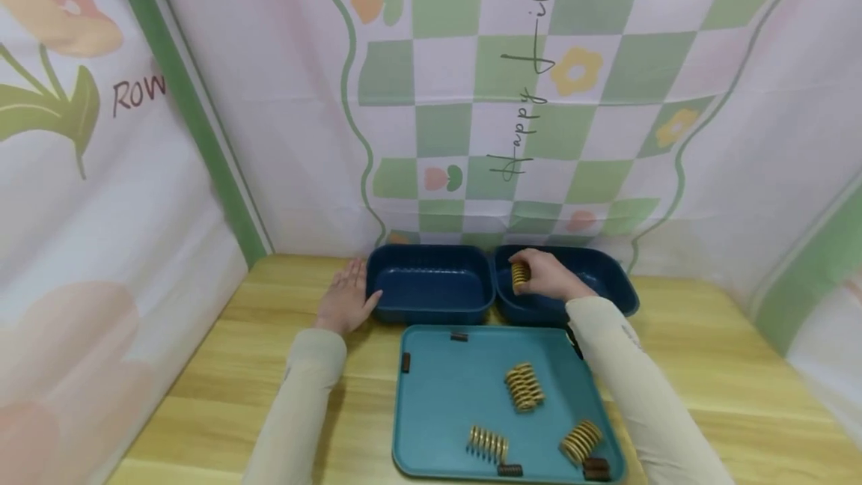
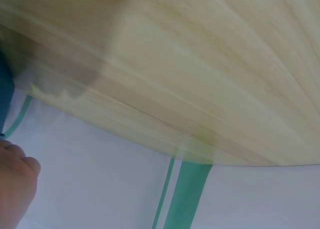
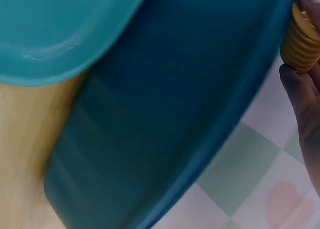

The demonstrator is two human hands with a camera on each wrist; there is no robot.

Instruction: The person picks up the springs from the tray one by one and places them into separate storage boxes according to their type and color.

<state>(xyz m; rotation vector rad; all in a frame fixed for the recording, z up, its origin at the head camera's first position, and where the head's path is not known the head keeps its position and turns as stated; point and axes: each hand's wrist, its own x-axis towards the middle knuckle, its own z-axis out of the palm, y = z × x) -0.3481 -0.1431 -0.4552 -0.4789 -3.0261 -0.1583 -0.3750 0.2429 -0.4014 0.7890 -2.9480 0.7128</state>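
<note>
In the head view my right hand (image 1: 547, 274) pinches a gold coil spring (image 1: 519, 275) over the left part of the right blue bin (image 1: 609, 287). The right wrist view shows that spring (image 3: 302, 41) upright between thumb and fingers, near the bin's rim. My left hand (image 1: 345, 299) lies beside the left blue bin (image 1: 431, 316), fingers extended and thumb at its near-left corner. Part of the left hand (image 2: 16, 181) shows at the edge of the left wrist view. On the teal tray (image 1: 451, 403) lie three gold springs: one upper (image 1: 524, 388), one lower (image 1: 488, 443), one right (image 1: 581, 441).
Several small dark springs lie along the tray's sides, such as a top one (image 1: 459, 337), a left one (image 1: 405, 362) and a bottom one (image 1: 509, 470). Both bins stand side by side behind the tray on the wooden table (image 1: 222, 380). A patterned curtain (image 1: 444, 133) hangs behind them.
</note>
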